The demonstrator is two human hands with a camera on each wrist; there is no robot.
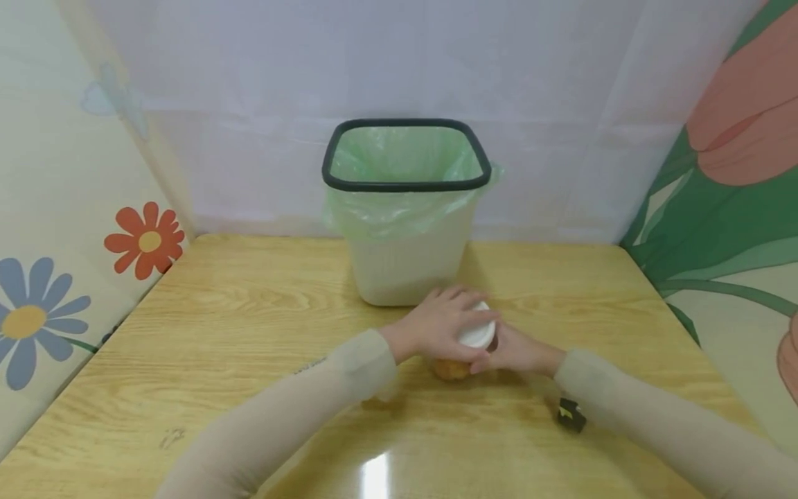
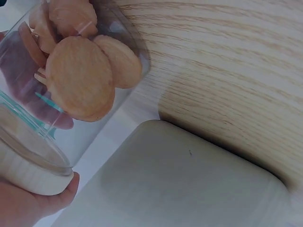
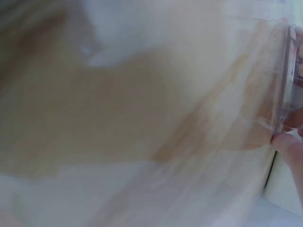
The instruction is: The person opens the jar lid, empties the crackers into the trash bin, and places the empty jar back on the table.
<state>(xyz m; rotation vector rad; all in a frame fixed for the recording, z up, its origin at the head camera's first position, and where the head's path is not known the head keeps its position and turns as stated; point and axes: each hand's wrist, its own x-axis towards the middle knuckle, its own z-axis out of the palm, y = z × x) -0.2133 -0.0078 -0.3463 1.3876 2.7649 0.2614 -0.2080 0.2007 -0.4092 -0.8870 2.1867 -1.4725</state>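
A clear plastic jar (image 1: pixel 451 369) with a white lid (image 1: pixel 479 331) is held just above or on the table, in front of the bin. Round golden biscuits (image 2: pixel 80 78) show through its wall in the left wrist view, where the jar lies tilted. My left hand (image 1: pixel 436 322) grips the lid from the left, fingers over its top and thumb along its near edge. Wrapped round the jar's side from the right is my right hand (image 1: pixel 514 346); its far fingers are partly hidden by the jar. Blur covers most of the right wrist view.
Behind the hands stands a pale bin (image 1: pixel 408 263) with a black rim and a green liner (image 1: pixel 399 156). A small black object (image 1: pixel 571 414) lies by the right sleeve. The wooden table (image 1: pixel 249 298) meets a white cloth (image 1: pixel 262 138) at the back and flowered panels at both sides.
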